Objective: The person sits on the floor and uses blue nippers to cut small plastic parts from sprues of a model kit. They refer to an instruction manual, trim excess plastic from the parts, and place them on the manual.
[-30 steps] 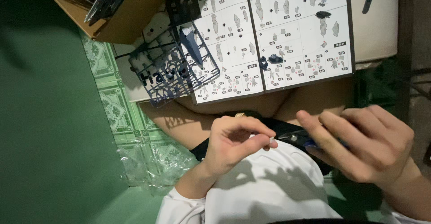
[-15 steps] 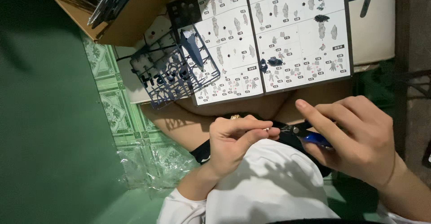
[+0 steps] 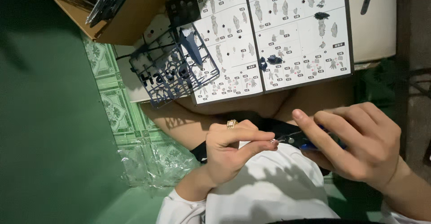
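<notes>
— Closer together now, both hands: the right hand (image 3: 359, 145) has slid in toward the left hand (image 3: 231, 150) since a second ago, and the gap between them is nearly gone.

— What does each one hold?

— Left thumb and forefinger are pinched on a tiny pale part (image 3: 272, 140), too small to tell its shape. Right fingers are curled around a blue-handled tool (image 3: 310, 143), forefinger laid along its top; its dark tip sits just beside the pinched part, perhaps touching.

— So what does that shift mean for the work?

— I judge the tool has been brought up to the part for trimming or cleaning; half a second ago the hands had already closed in, and now they look settled and braced.

— Pose?

— Left wrist bent inward, palm toward the body, a ring (image 3: 231, 124) on one finger, the other fingers folded. Right hand comes from the right side, knuckles up. Both hover over the lap and the white shirt (image 3: 269, 192).

— And around them?

— An open instruction sheet (image 3: 274, 40) lies past the knees; small dark pieces (image 3: 269, 60) rest near its lower edge. A dark blue parts frame (image 3: 173, 71) overlaps the sheet's left edge. A cardboard box (image 3: 121, 22) sits at the upper left, and a crumpled clear bag (image 3: 152, 161) lies on the green patterned floor (image 3: 105, 71).
</notes>
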